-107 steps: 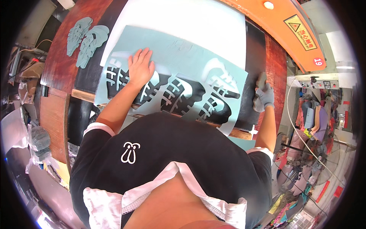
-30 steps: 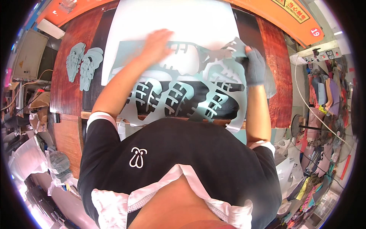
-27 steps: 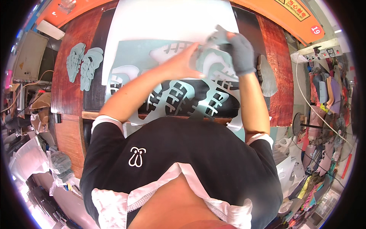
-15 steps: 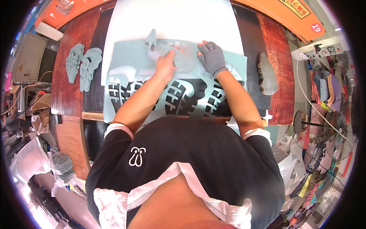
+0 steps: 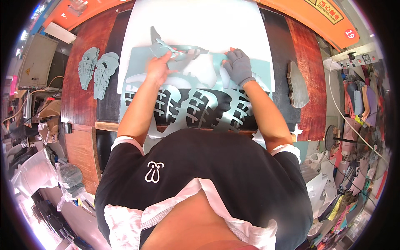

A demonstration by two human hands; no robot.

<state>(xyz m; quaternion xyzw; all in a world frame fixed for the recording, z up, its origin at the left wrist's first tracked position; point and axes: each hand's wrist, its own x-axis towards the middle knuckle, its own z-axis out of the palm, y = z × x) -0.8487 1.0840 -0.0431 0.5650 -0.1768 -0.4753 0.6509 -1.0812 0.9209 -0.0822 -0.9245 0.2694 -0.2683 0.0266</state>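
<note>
Left hand (image 5: 159, 68), bare: fingers closed on one blue-green cut piece (image 5: 159, 48), its tip raised above the sheet (image 5: 139, 62). Right hand (image 5: 240, 67), grey half-finger glove: fingers bent at the sheet's upper edge; whether they pinch it, cannot tell. Step, as judged: peeling the piece free; the next move calls for a steady sheet and a gentle pull. Versus half a second ago: left hand farther left, white opening wider. Beyond: white board (image 5: 200, 25), two cut stacks (image 5: 105, 76), grey contoured block (image 5: 297, 85), reddish bench (image 5: 77, 96).
</note>
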